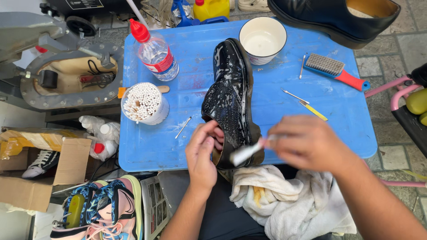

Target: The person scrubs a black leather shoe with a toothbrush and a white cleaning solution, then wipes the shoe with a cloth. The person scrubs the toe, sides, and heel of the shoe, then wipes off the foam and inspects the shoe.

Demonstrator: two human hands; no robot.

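A black leather shoe (pixel 230 91), wet and soapy, lies lengthwise on the blue table (pixel 275 111), toe pointing away. My left hand (pixel 202 153) grips the shoe's heel opening, fingers tucked inside. My right hand (pixel 307 144) is motion-blurred and holds a small white brush (pixel 247 152) against the shoe's heel end. A white cloth (pixel 289 195) lies on my lap below the hands.
On the table: a plastic bottle with red cap (pixel 155 52), a cup of cotton swabs (pixel 143 103), a white bowl (pixel 262 39), a blue-and-red brush (pixel 336 70), thin metal tools (pixel 307 104). Another black shoe (pixel 338 18) lies beyond. A cardboard box (pixel 40 164) and colourful sneakers (pixel 104 209) sit left.
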